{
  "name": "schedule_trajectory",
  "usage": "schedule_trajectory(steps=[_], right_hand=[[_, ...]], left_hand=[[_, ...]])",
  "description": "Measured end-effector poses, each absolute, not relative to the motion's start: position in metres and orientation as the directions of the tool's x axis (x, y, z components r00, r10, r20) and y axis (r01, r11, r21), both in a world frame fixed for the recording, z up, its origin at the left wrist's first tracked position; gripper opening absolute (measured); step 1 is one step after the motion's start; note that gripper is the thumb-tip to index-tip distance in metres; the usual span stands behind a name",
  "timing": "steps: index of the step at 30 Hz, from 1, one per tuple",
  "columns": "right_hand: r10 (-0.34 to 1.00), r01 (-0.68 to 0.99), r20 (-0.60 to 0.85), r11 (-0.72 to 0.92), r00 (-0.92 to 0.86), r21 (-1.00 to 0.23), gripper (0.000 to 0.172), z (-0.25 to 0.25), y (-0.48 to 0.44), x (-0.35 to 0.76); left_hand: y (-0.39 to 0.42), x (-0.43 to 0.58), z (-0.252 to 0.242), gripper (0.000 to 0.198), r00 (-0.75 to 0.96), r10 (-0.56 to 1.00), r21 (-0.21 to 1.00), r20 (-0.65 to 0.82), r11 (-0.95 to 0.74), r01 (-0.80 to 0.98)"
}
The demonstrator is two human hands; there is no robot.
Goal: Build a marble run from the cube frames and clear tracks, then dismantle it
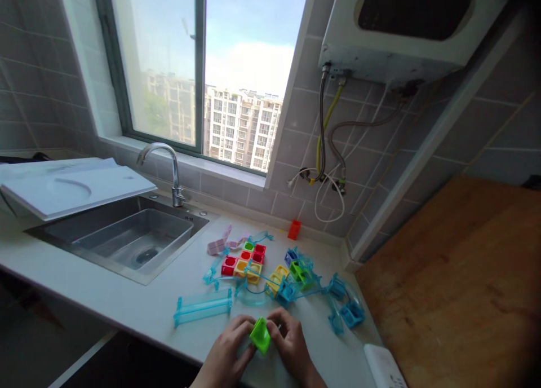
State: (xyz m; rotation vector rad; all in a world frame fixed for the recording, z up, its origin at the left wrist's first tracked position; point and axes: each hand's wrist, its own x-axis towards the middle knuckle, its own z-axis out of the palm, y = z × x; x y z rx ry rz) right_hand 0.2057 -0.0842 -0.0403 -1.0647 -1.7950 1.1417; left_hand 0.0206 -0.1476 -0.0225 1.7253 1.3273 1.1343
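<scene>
My left hand [230, 348] and my right hand [291, 343] grip a bright green plastic toy block [261, 337] between them, close to the counter's front edge. The block is tilted, with a hollow side showing. Just beyond my left hand lies a clear blue straight track piece [203, 307]. Past my fingers are yellow blocks [278, 279], another green block [299, 273] and blue blocks [353, 314], mixed with clear blue tracks. Red blocks [229, 265] and yellow ones sit side by side in a cluster farther back. My fingertips are partly hidden behind the held block.
A steel sink [146, 272] with a tap [175, 173] lies to the left, partly under a white board [80, 188]. An orange-red piece [295, 229] stands by the wall. At right are a white power strip [384, 366] and a wooden board [456, 286]. A water heater [406, 66] hangs above.
</scene>
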Motion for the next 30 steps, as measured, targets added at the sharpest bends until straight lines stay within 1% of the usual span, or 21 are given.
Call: schedule_trajectory(steps=[3, 7, 11, 13, 15, 19, 22, 24, 26, 28, 30], right_hand=[[0.929, 0.379, 0.183, 0.304, -0.322, -0.874, 0.043, -0.039, -0.087, 0.203], [0.933, 0.447, 0.195, 0.32, -0.303, -0.835, 0.042, -0.038, -0.09, 0.2], [0.917, 0.501, 0.195, 0.358, -0.348, -0.788, 0.041, -0.038, -0.093, 0.201], [0.913, 0.479, 0.198, 0.36, -0.356, -0.8, 0.042, -0.039, -0.093, 0.201], [0.923, 0.423, 0.201, 0.334, -0.329, -0.842, 0.044, -0.042, -0.091, 0.202], [0.952, 0.314, 0.245, 0.293, -0.184, -0.903, 0.042, -0.049, -0.089, 0.205], [0.945, 0.301, 0.313, 0.326, -0.092, -0.896, 0.039, -0.046, -0.085, 0.215], [0.924, 0.347, 0.378, 0.373, -0.056, -0.861, 0.036, -0.038, -0.077, 0.227], [0.883, 0.439, 0.468, 0.428, -0.02, -0.79, 0.033, -0.025, -0.062, 0.243], [0.816, 0.574, 0.578, 0.468, 0.011, -0.672, 0.029, -0.012, -0.039, 0.257], [0.744, 0.704, 0.668, 0.464, 0.019, -0.537, 0.028, -0.003, -0.013, 0.269]], left_hand=[[-0.142, 0.019, -0.031, 0.017, 0.042, 0.972, 0.88, 0.229, -0.225, 0.419], [-0.137, 0.019, -0.041, 0.013, -0.046, 0.976, 0.873, 0.213, -0.17, 0.458], [-0.137, 0.021, -0.045, 0.015, -0.082, 0.968, 0.872, 0.238, -0.176, 0.456], [-0.138, 0.022, -0.046, 0.02, -0.1, 0.963, 0.883, 0.249, -0.184, 0.432], [-0.14, 0.02, -0.046, 0.026, -0.104, 0.962, 0.896, 0.253, -0.192, 0.401], [-0.142, 0.012, -0.044, 0.035, -0.071, 0.973, 0.923, 0.218, -0.182, 0.338], [-0.142, 0.008, -0.043, 0.037, -0.048, 0.981, 0.943, 0.186, -0.164, 0.29], [-0.143, 0.006, -0.042, 0.034, -0.036, 0.984, 0.949, 0.176, -0.16, 0.272], [-0.143, 0.007, -0.042, 0.031, -0.032, 0.984, 0.951, 0.177, -0.162, 0.265], [-0.144, 0.007, -0.042, 0.031, -0.032, 0.983, 0.949, 0.18, -0.165, 0.267], [-0.144, 0.007, -0.043, 0.032, -0.03, 0.984, 0.946, 0.175, -0.16, 0.28]])
